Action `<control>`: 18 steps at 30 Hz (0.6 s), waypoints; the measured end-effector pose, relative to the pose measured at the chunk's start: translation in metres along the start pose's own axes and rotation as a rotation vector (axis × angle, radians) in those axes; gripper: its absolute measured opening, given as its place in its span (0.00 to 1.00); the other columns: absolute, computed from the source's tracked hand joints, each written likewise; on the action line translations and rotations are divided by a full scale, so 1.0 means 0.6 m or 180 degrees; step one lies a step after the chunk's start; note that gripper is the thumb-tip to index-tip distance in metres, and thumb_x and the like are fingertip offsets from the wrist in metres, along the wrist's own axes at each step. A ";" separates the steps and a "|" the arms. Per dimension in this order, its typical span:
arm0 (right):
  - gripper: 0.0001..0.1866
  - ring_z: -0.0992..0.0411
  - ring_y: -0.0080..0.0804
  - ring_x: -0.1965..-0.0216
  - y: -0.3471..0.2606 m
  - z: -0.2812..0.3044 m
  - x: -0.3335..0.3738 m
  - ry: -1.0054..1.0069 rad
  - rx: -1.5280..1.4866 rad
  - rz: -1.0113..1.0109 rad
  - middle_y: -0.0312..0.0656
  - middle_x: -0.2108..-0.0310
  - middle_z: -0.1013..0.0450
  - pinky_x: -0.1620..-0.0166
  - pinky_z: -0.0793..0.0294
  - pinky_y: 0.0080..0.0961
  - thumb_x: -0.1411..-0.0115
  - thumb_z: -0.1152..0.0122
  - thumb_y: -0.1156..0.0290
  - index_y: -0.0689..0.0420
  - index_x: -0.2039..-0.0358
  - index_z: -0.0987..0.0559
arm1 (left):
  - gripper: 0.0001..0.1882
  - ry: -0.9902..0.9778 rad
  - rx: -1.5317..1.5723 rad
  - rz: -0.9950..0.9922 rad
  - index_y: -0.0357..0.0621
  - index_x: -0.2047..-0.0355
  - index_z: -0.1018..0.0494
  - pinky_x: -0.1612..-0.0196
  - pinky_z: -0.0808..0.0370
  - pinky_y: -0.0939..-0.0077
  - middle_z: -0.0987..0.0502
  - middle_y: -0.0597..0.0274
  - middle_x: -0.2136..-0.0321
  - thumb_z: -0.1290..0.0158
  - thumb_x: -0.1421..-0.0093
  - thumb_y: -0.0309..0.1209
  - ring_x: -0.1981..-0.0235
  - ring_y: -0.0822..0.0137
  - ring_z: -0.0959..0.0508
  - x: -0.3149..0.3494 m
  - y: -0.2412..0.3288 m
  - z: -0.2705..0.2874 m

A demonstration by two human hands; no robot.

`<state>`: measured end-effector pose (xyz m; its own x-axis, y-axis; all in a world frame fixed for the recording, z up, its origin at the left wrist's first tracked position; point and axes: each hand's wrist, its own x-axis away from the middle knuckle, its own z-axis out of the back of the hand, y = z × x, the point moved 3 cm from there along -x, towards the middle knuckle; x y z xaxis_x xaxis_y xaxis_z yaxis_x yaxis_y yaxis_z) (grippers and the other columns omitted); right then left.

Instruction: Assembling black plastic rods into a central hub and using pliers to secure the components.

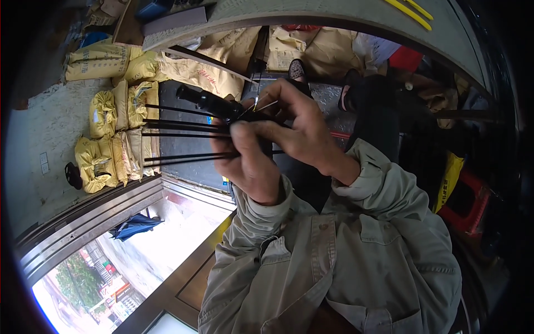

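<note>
A black umbrella frame (pixel 192 127) is held in front of my chest, its thin ribs pointing left and its thick black end piece (pixel 201 102) angled to the upper left. My left hand (pixel 251 167) is closed around the ribs, thumb pressed near the hub. Close beside it, my right hand (pixel 303 125) is closed in a pinch on a thin, bright metal wire (pixel 267 106) by the hub. Fingers hide most of the joint between the two hands.
Yellow sacks (pixel 104 114) line the left wall, and more paper sacks (pixel 314 50) lie ahead. A worktop (pixel 356 14) curves across the top, with yellow-handled tools (pixel 414 12). A blue umbrella (pixel 135 225) is by the doorway. At right stands a red stool (pixel 473 203).
</note>
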<state>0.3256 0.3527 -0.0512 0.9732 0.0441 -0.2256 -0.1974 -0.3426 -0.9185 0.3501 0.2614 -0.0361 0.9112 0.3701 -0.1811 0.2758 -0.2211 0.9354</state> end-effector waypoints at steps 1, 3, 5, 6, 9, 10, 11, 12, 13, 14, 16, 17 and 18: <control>0.06 0.36 0.13 0.76 0.002 0.000 0.000 -0.0012 0.0142 0.0062 0.32 0.76 0.31 0.74 0.37 0.12 0.51 0.38 0.76 0.61 0.75 0.27 | 0.17 -0.0008 -0.0007 0.0003 0.32 0.58 0.34 0.61 0.29 0.76 0.26 0.53 0.65 0.49 0.43 0.32 0.67 0.68 0.26 -0.003 0.000 0.004; 0.06 0.35 0.13 0.75 0.007 0.004 0.001 -0.0011 0.0279 0.0122 0.32 0.75 0.31 0.73 0.37 0.12 0.51 0.38 0.76 0.62 0.75 0.27 | 0.17 -0.0065 0.0282 0.0148 0.33 0.58 0.34 0.62 0.28 0.75 0.26 0.51 0.66 0.48 0.44 0.33 0.68 0.67 0.25 -0.014 -0.006 0.015; 0.08 0.35 0.14 0.74 0.016 0.008 0.004 -0.0159 -0.0099 0.0027 0.33 0.76 0.31 0.73 0.36 0.14 0.53 0.36 0.76 0.62 0.75 0.28 | 0.17 -0.0096 0.0417 0.0229 0.34 0.59 0.34 0.62 0.28 0.75 0.26 0.51 0.66 0.48 0.44 0.33 0.68 0.67 0.25 -0.021 -0.008 0.025; 0.09 0.34 0.15 0.74 0.020 0.007 0.005 -0.0234 -0.0289 -0.0022 0.34 0.76 0.31 0.73 0.36 0.14 0.53 0.36 0.77 0.62 0.75 0.28 | 0.17 -0.0143 0.0527 0.0284 0.34 0.59 0.34 0.62 0.28 0.74 0.26 0.51 0.66 0.48 0.44 0.33 0.68 0.66 0.25 -0.023 -0.009 0.029; 0.10 0.34 0.16 0.74 0.018 0.005 0.007 -0.0042 0.0252 0.0562 0.36 0.76 0.31 0.73 0.36 0.16 0.54 0.35 0.77 0.64 0.75 0.28 | 0.15 -0.0237 0.0745 0.0407 0.36 0.60 0.33 0.62 0.28 0.74 0.26 0.50 0.67 0.47 0.44 0.33 0.68 0.65 0.25 -0.024 -0.013 0.037; 0.10 0.34 0.17 0.74 0.014 0.004 0.008 0.0043 0.0528 0.0859 0.36 0.76 0.31 0.73 0.35 0.17 0.55 0.35 0.77 0.64 0.75 0.28 | 0.15 -0.0223 0.0760 0.0402 0.36 0.60 0.33 0.62 0.28 0.74 0.26 0.50 0.67 0.47 0.44 0.33 0.68 0.65 0.25 -0.025 -0.015 0.039; 0.10 0.34 0.17 0.74 0.014 0.003 0.009 0.0045 0.0526 0.0855 0.36 0.76 0.31 0.73 0.35 0.17 0.55 0.35 0.77 0.64 0.75 0.28 | 0.15 -0.0209 0.0776 0.0398 0.37 0.60 0.33 0.61 0.27 0.73 0.26 0.50 0.67 0.47 0.44 0.33 0.68 0.65 0.25 -0.026 -0.016 0.041; 0.10 0.34 0.18 0.74 0.010 0.001 0.011 0.0083 0.0732 0.0921 0.37 0.76 0.31 0.73 0.35 0.17 0.55 0.35 0.77 0.64 0.75 0.28 | 0.14 -0.0193 0.0793 0.0394 0.37 0.61 0.33 0.61 0.27 0.73 0.26 0.51 0.67 0.47 0.44 0.33 0.68 0.65 0.25 -0.026 -0.017 0.042; 0.10 0.33 0.18 0.75 0.007 0.000 0.012 0.0119 0.0939 0.0986 0.38 0.76 0.31 0.73 0.35 0.17 0.55 0.35 0.78 0.64 0.75 0.27 | 0.14 -0.0190 0.0789 0.0397 0.37 0.61 0.33 0.61 0.27 0.73 0.26 0.51 0.67 0.47 0.44 0.33 0.68 0.65 0.25 -0.026 -0.018 0.042; 0.09 0.33 0.19 0.75 0.004 -0.001 0.013 0.0155 0.1144 0.1050 0.38 0.76 0.31 0.73 0.35 0.18 0.55 0.35 0.78 0.65 0.75 0.27 | 0.14 -0.0150 0.0766 0.0345 0.37 0.61 0.33 0.61 0.27 0.73 0.26 0.51 0.67 0.48 0.44 0.33 0.68 0.64 0.25 -0.026 -0.018 0.042; 0.09 0.33 0.18 0.75 0.010 0.003 0.007 0.0021 0.0948 0.0765 0.38 0.76 0.31 0.73 0.35 0.17 0.55 0.35 0.78 0.64 0.74 0.27 | 0.14 -0.0076 0.0730 0.0250 0.37 0.61 0.32 0.61 0.28 0.73 0.26 0.52 0.67 0.48 0.44 0.32 0.68 0.64 0.25 -0.024 -0.018 0.040; 0.09 0.34 0.18 0.74 0.016 0.006 0.002 -0.0114 0.0748 0.0485 0.37 0.76 0.31 0.73 0.35 0.16 0.55 0.35 0.78 0.64 0.74 0.27 | 0.14 -0.0074 0.0730 0.0255 0.37 0.61 0.32 0.61 0.28 0.73 0.26 0.52 0.67 0.48 0.44 0.32 0.68 0.64 0.25 -0.024 -0.020 0.039; 0.09 0.34 0.17 0.74 0.020 0.008 -0.001 -0.0249 0.0546 0.0205 0.37 0.76 0.31 0.72 0.35 0.15 0.55 0.35 0.78 0.63 0.73 0.26 | 0.13 -0.0069 0.0666 0.0169 0.37 0.61 0.32 0.60 0.28 0.73 0.26 0.52 0.67 0.49 0.43 0.33 0.68 0.65 0.25 -0.024 -0.020 0.038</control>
<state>0.3222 0.3528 -0.0638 0.9471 0.1022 -0.3041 -0.2827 -0.1826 -0.9417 0.3405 0.2383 -0.0517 0.9318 0.3340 -0.1420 0.2828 -0.4229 0.8609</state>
